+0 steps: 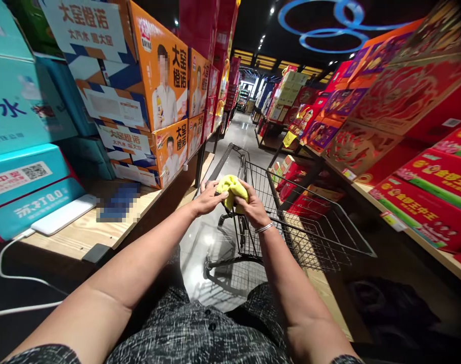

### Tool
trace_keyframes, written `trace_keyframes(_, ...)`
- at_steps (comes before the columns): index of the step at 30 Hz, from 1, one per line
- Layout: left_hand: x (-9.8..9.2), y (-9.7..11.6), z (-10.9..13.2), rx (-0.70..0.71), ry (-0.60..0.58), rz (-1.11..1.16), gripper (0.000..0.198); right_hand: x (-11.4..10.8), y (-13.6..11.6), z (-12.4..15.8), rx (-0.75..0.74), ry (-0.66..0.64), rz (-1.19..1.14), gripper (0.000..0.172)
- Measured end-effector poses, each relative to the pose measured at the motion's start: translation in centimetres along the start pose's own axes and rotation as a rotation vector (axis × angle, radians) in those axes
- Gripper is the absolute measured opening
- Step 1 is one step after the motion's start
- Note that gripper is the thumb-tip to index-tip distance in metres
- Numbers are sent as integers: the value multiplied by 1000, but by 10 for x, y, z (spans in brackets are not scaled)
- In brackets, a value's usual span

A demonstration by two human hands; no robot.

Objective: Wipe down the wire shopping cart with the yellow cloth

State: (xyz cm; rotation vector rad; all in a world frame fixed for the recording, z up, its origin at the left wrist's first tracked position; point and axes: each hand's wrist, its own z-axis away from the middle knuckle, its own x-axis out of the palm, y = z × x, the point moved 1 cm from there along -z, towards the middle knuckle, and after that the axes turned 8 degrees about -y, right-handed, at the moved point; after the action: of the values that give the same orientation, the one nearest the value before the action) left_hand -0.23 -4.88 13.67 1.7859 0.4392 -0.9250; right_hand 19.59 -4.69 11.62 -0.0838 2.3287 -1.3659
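Both my hands grip a bunched yellow cloth [231, 189] just above the near end of a black wire shopping cart [291, 227]. My left hand [208, 198] is closed on the cloth's left side. My right hand [252, 206], with a thin bracelet at the wrist, is closed on its right side. The cart's handle bar [220, 164] runs away from my hands down the aisle. The cart basket looks bare inside.
A wooden shelf [101, 227] on the left holds orange boxes [162, 96], teal boxes [18, 151] and a white power bank [63, 215] with a cable. Red gift boxes [423, 202] fill the shelves on the right. A glossy aisle floor [241, 131] runs ahead.
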Motion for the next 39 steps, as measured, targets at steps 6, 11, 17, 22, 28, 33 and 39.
trace_keyframes(6, 3, 8, 1, 43, 117, -8, 31, -25, 8, -28, 125, 333, -297, 44)
trace_keyframes(11, 3, 29, 7, 171, 160, 209, 25, -42, 6, -37, 118, 259, -341, 46)
trace_keyframes(17, 28, 50, 6, 121, 20, 1057, 46, -31, -13, -20, 46, 469, 316, 37)
trace_keyframes(22, 47, 65, 14, 94, 87, 1375, 39, -11, -24, 4, -100, 433, 1002, 45)
trace_keyframes(28, 56, 70, 29, -33, -124, 1585, 30, -13, -35, 28, -187, 298, 1233, 49)
trace_keyframes(33, 69, 72, 29, -140, -93, 1561, 39, -14, -38, 45, -192, 227, 1229, 53)
trace_keyframes(39, 79, 74, 37, -66, -86, 1700, 56, 12, -38, 78, -142, 18, 1101, 79)
